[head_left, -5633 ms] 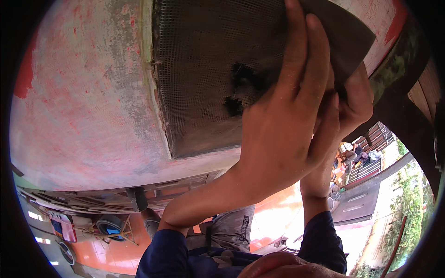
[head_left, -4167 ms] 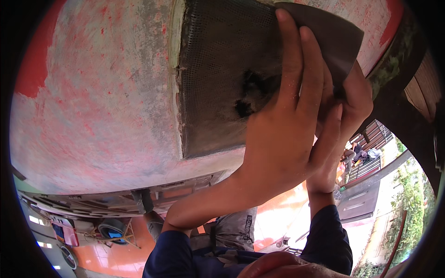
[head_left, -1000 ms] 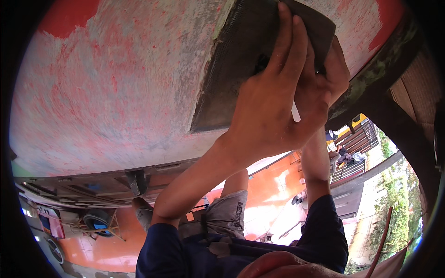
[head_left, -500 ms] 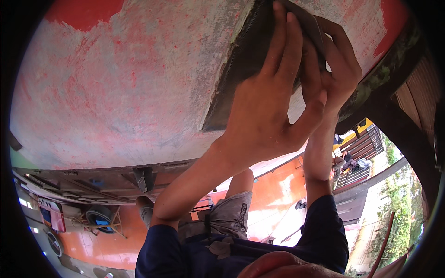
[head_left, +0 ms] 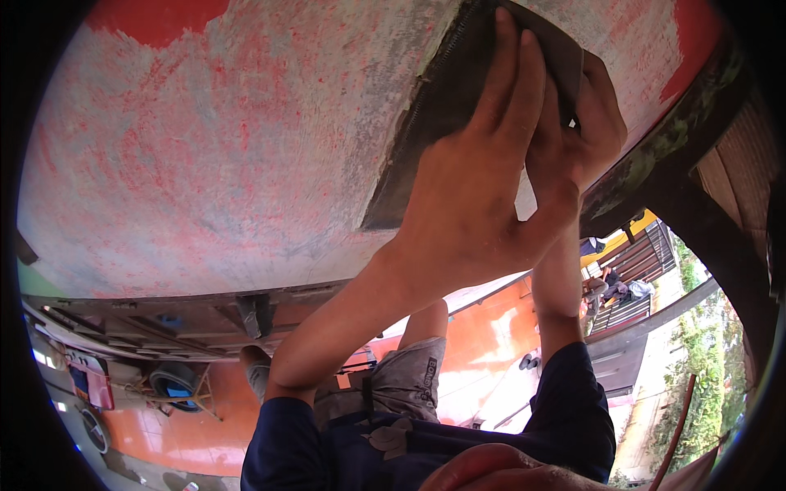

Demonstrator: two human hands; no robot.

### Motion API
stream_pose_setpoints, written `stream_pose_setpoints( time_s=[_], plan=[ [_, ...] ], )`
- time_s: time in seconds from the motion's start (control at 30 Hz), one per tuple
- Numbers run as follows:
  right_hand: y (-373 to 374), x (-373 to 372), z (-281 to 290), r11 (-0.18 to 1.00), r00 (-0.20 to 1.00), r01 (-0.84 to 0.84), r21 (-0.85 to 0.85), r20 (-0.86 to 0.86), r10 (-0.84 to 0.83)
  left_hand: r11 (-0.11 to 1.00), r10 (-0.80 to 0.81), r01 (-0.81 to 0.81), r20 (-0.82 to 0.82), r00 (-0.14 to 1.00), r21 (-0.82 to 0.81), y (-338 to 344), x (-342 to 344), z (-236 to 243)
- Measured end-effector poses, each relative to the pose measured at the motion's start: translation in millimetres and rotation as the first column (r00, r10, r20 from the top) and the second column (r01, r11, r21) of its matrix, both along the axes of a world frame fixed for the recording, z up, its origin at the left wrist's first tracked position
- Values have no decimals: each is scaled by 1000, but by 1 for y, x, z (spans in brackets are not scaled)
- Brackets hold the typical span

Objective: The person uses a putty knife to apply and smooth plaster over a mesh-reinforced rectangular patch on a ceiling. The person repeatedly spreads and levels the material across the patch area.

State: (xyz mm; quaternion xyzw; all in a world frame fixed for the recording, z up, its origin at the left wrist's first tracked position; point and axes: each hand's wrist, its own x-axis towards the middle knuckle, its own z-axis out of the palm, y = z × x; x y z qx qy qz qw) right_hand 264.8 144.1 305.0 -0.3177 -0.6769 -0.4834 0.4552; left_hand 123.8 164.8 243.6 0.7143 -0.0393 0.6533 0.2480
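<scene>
A dark grey, flexible sheet (head_left: 409, 168) with a ragged left edge lies against a large curved panel (head_left: 237, 155) of worn whitish and red paint. My left hand (head_left: 471, 196) rests on this sheet, its first fingers stretched out along it and its thumb crossing to my right hand. To the right, my right hand (head_left: 602, 119) has its fingers bent around the sheet's curled right part. Where the two hands overlap, the right hand's fingertips are partly hidden.
A dark frame edge (head_left: 647, 164) runs along the panel's right side. Under the panel is an orange tiled floor (head_left: 172, 438), with a dark round tub (head_left: 173, 383) on a wooden stand at the left. A railing with cloth (head_left: 630, 290) and greenery stand at the right.
My right hand's fingers have shifted slightly left and closer to the sheet, and the gap there is smaller. My left thumb now overlaps the right hand more. The sheet's curl has shifted slightly.
</scene>
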Motion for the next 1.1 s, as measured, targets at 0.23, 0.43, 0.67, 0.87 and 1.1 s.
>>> stream_pose_setpoints(
  time_s=[0.23,0.43,0.67,0.87,1.1],
  plan=[
    [3,-9,1,986,985,-118,-121,-143,101,998,0,-6,83,997,68,6,7,3],
    [-9,-15,14,985,996,-84,-148,-35,80,999,33,-33,8,999,23,-10,2,3],
    [-22,-32,21,976,993,102,-194,84,-87,998,64,-64,7,998,15,-20,-3,13],
    [-19,-20,19,977,994,88,-192,84,-73,954,-185,193,56,981,-228,-41,-12,18],
    [-60,-28,-6,949,900,-309,69,-302,315,988,-116,131,-175,978,78,-28,-25,-26]
  ],
)
